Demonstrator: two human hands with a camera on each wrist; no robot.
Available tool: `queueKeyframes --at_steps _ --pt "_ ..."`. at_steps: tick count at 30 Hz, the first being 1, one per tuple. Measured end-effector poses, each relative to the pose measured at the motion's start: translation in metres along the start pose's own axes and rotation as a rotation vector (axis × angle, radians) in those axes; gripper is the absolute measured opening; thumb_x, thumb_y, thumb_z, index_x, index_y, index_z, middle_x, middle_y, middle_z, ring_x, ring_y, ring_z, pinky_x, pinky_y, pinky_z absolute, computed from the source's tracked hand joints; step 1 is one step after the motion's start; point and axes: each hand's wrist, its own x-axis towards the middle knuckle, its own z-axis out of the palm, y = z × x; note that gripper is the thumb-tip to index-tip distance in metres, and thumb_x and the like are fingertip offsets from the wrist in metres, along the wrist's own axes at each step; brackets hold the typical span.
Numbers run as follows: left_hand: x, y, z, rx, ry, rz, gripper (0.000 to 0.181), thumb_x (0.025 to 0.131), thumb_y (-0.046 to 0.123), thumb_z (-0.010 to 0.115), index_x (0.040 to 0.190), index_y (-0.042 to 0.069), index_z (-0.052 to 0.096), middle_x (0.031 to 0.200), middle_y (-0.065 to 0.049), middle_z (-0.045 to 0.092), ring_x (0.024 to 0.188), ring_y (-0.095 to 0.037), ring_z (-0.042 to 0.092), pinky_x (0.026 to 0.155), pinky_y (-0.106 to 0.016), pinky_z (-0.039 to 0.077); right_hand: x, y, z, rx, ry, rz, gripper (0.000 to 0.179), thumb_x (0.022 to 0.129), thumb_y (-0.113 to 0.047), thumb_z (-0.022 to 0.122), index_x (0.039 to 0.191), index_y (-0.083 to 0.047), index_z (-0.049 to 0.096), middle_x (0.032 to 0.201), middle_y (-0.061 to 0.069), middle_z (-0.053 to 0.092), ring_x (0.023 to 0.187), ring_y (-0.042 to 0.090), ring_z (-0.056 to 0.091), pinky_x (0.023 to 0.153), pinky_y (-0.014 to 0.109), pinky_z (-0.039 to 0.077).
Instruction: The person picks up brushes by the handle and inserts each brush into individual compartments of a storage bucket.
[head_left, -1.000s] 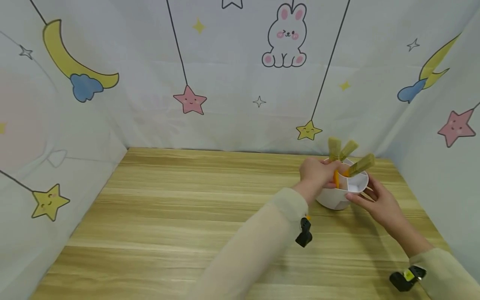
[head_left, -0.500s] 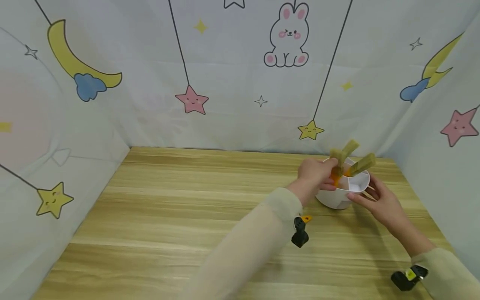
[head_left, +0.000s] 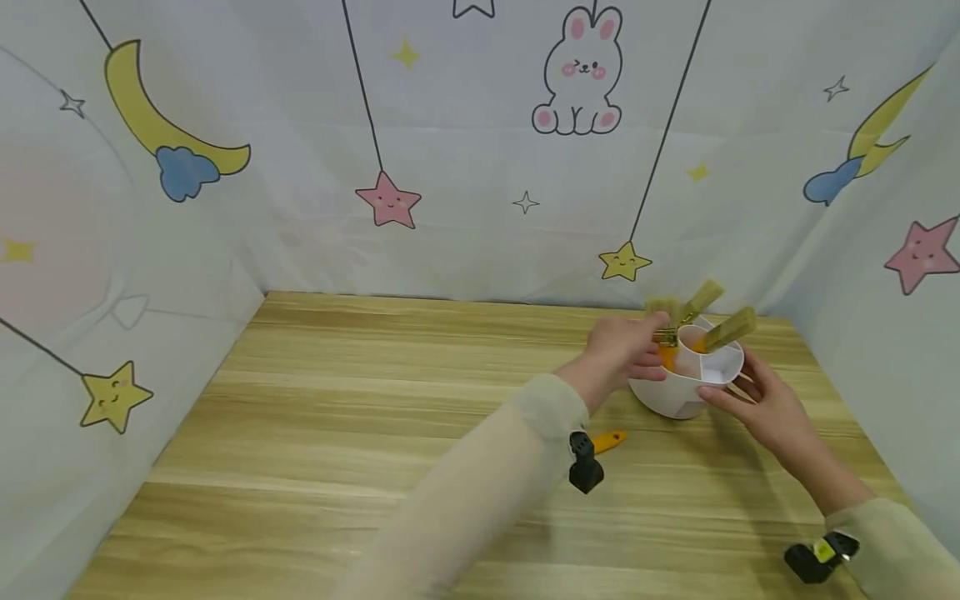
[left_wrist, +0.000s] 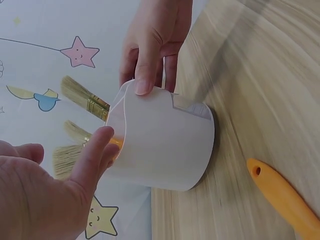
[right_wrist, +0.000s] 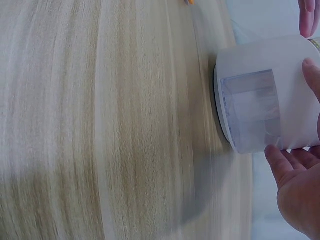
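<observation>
Left hand (head_left: 618, 342): the thumb and fingers were extended and spread apart, with no grip seen to be closed on anything. The nearest flat paintbrush with pale bristles, metal ferrule and orange handle (head_left: 666, 337) stood directly beside the fingertips, bristles up; whether the skin touched it could not be told. Its handle ran down into a front compartment of the white round plastic container (head_left: 663, 396)

Right hand (head_left: 768, 408): the fingers gripped the container by its side, the thumb pressed to the outer wall just below the rim. The container stood upright on the wood-grained worktop (head_left: 375, 433), and a clear window (right_wrist: 252, 110) was noted low in its wall.

A second pale-bristled brush (head_left: 702, 300) leaned at the back of the container. A third pale-bristled brush (head_left: 731, 327) leaned out of the round central compartment, towards the right hand and apart from its fingers.

A loose orange handle (left_wrist: 280, 195) lay on the worktop near the container, clear of both hands; its far end was out of view
</observation>
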Motion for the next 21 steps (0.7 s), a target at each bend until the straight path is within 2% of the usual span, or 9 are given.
queueKeyframes --at_steps 4,9,12,14,16,19,21 --pt "0.001 0.001 -0.006 0.013 -0.019 -0.006 0.050 0.099 0.031 0.080 0.133 -0.004 0.068 0.112 -0.025 0.077 0.097 -0.037 0.079 0.079 -0.046 0.066 0.001 0.001 0.000 0.004 -0.010 0.009 0.096 0.107 -0.023 0.070 0.171 -0.003 0.002 0.169 0.037 0.022 0.150 0.060 0.029 0.086 0.000 0.045" --pt "0.002 0.001 -0.017 0.071 -0.058 0.017 0.054 0.099 0.032 0.079 0.138 -0.004 0.066 0.122 -0.024 0.075 0.103 -0.036 0.078 0.079 -0.045 0.066 0.001 0.001 -0.001 0.000 -0.017 0.020 0.098 0.106 -0.025 0.070 0.171 -0.003 0.000 0.169 0.037 0.020 0.150 0.061 0.029 0.085 0.000 0.046" --pt "0.003 0.002 -0.027 0.111 -0.096 0.034 0.054 0.100 0.033 0.078 0.139 -0.003 0.067 0.126 -0.023 0.074 0.105 -0.036 0.078 0.084 -0.048 0.065 0.000 0.001 -0.002 -0.017 -0.015 0.019 0.099 0.106 -0.026 0.072 0.172 -0.004 0.001 0.170 0.035 0.021 0.150 0.059 0.030 0.085 0.000 0.046" --pt "0.003 0.002 -0.034 0.155 -0.120 0.043 0.056 0.100 0.036 0.078 0.141 0.000 0.066 0.128 -0.022 0.074 0.103 -0.037 0.078 0.092 -0.052 0.062 0.000 0.001 -0.004 -0.029 -0.015 0.014 0.100 0.105 -0.026 0.072 0.172 -0.004 0.002 0.170 0.035 0.021 0.150 0.059 0.030 0.085 0.000 0.046" --pt "0.003 0.003 -0.041 0.206 -0.143 0.060 0.058 0.101 0.038 0.077 0.144 0.002 0.065 0.130 -0.020 0.074 0.104 -0.036 0.079 0.095 -0.052 0.061 0.000 0.001 -0.007 -0.032 -0.017 -0.006 0.100 0.105 -0.024 0.073 0.171 -0.003 0.002 0.170 0.035 0.019 0.150 0.060 0.029 0.086 0.000 0.046" --pt "0.006 0.003 -0.054 0.310 -0.163 0.114 0.056 0.101 0.039 0.075 0.145 0.005 0.065 0.133 -0.013 0.073 0.106 -0.032 0.078 0.092 -0.049 0.063 0.001 0.000 -0.012 -0.034 -0.019 -0.042 0.101 0.104 -0.020 0.074 0.171 -0.001 0.001 0.171 0.036 0.016 0.149 0.061 0.028 0.088 0.000 0.045" --pt "0.008 0.003 -0.063 0.385 -0.177 0.163 0.054 0.102 0.039 0.075 0.144 0.005 0.067 0.135 -0.010 0.072 0.111 -0.029 0.075 0.084 -0.044 0.066 0.002 0.000 -0.016 -0.032 -0.025 -0.061 0.101 0.104 -0.017 0.074 0.171 -0.002 0.001 0.172 0.035 0.015 0.151 0.060 0.027 0.089 0.001 0.045"
